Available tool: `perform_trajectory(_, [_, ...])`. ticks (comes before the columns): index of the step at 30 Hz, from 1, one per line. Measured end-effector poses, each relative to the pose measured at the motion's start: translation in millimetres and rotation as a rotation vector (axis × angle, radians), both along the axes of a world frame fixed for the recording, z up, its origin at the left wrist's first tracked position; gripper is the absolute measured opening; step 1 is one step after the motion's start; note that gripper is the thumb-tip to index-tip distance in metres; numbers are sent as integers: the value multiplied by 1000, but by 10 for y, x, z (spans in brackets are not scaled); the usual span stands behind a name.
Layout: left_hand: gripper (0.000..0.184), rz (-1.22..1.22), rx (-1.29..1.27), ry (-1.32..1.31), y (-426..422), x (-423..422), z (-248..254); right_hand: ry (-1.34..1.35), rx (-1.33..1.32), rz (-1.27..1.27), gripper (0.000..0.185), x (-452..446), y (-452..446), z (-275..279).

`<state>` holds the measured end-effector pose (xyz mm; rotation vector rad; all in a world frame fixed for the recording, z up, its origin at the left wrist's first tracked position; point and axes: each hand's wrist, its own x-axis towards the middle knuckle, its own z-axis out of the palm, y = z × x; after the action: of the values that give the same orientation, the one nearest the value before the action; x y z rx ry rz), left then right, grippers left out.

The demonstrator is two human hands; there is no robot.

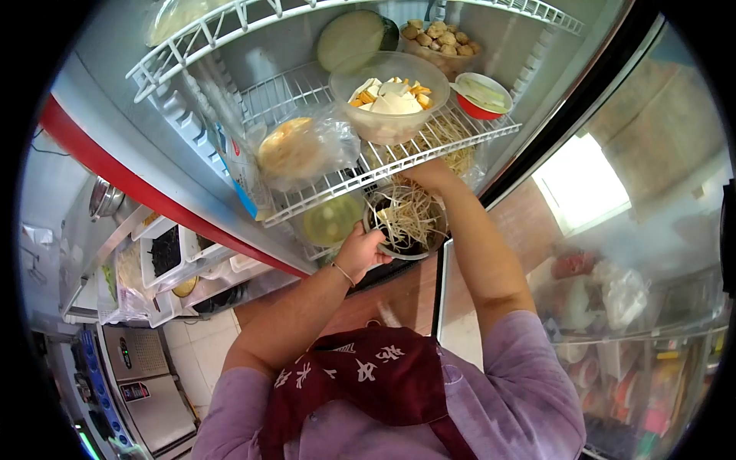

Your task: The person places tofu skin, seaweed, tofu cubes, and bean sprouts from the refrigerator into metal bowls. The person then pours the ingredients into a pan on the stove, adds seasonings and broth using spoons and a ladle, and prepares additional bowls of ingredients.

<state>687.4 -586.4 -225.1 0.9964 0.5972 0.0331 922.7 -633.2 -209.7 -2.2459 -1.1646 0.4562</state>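
My left hand (pixel 363 253) grips the near left rim of a round bowl (pixel 435 244), thumb over the edge. Pale bean sprouts (pixel 406 220) lie in the bowl in a loose heap, with something dark under them. My right hand (pixel 428 175) reaches in beneath the front edge of the wire shelf (pixel 360 180), just above the bowl. Its fingers are hidden by the shelf and the sprouts. More bean sprouts (pixel 460 159) show through the wires beside that hand, apparently in a clear bag.
On the shelf stand a clear tub of cut tofu (pixel 395 103), a red bowl (pixel 481 110) and a plastic bag (pixel 307 149). Mushrooms (pixel 439 37) and a cut melon (pixel 350 41) sit behind. A glass door (pixel 606 230) stands at right. Food trays (pixel 165 253) are at left.
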Motion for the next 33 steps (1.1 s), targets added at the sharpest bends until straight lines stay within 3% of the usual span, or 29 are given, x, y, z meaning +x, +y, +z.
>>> perform_trajectory(2, [35,1,2,-8,4,10,-13,66,24,-20,57,-18,1,23])
perform_trajectory(4, [34,-9,-8,-5,0,15,-19,-57,5,-18,54,-32,47,-67])
perform_trajectory(8, [34,-11,12,-9,8,26,-20,-90,-138,7,52,-203,23,280])
perform_trajectory(10, [34,-21,-7,6,24,20,-16,170,131,-112,38,-373,-136,554])
perform_trajectory(13, [33,-16,-3,-21,28,2,-45,349,-104,-66,24,-294,-322,576])
perform_trajectory(16, [34,-7,17,-75,0,-20,11,239,113,17,22,-640,-589,559])
perform_trajectory(20, [37,10,16,-42,-4,-43,-49,-32,35,125,22,-1012,-782,596])
perform_trajectory(23, [43,-49,16,-32,25,-62,-72,88,48,85,20,-1009,-901,624])
perform_trajectory(25, [45,-34,30,-82,17,-72,-68,74,271,-217,20,-815,-967,546])
perform_trajectory(26, [45,-38,28,-83,14,-84,-55,-71,278,-249,20,-733,-1020,511])
perform_trajectory(29, [46,-17,35,-58,23,-107,-23,-56,106,-204,21,-590,-1123,386])
perform_trajectory(33, [47,-19,36,-49,36,-136,-13,-5,65,-177,21,-560,-1031,150])
